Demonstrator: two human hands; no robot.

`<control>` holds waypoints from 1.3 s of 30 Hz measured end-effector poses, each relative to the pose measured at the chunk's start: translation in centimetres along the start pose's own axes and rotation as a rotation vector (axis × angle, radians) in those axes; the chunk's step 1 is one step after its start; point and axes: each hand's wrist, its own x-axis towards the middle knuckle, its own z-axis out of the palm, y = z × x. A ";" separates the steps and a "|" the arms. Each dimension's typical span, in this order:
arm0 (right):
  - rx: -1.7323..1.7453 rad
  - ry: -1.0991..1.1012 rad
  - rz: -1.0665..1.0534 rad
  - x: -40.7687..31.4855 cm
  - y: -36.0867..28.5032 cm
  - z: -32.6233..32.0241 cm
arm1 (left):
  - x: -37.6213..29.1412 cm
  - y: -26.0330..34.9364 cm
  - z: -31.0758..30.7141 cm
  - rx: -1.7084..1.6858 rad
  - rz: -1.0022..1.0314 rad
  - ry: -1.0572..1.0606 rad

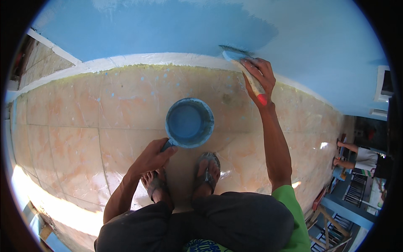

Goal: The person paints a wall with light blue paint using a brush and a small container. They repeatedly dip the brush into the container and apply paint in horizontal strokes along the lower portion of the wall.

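Observation:
My left hand (156, 155) grips the handle of a blue plastic dipper (190, 123), held over the floor in front of my feet. Blue paint lies in the bottom of the dipper, and paint is smeared on its inner wall. In my right hand (263, 75) is a paintbrush (248, 74) with a pale wooden handle and a red end. Its dark bristles touch the wall (176, 31) close above the white bottom band. Deeper blue covers the wall to the left of the brush; paler blue lies to the right.
Blue drips spot the tiled floor (69, 107), and a white band (151, 58) runs along the wall's foot. Another person (362, 157) stands far right. A wooden frame (327, 230) stands at lower right. Window openings (384, 83) break the wall's right end.

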 end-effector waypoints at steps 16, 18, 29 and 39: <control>-0.049 0.314 -0.042 2.8 -3.5 2.9 | 0.0 -0.9 -0.3 0.022 -0.047 0.024; -0.041 0.478 -0.038 3.6 -4.2 1.7 | 0.1 -1.1 -0.2 0.018 -0.025 0.029; -0.005 -0.062 0.081 -4.0 0.4 -0.4 | 0.1 -0.4 -0.3 0.033 -0.047 0.003; -0.070 0.112 0.014 -2.5 2.2 0.6 | -0.2 0.2 -0.3 0.015 -0.076 0.005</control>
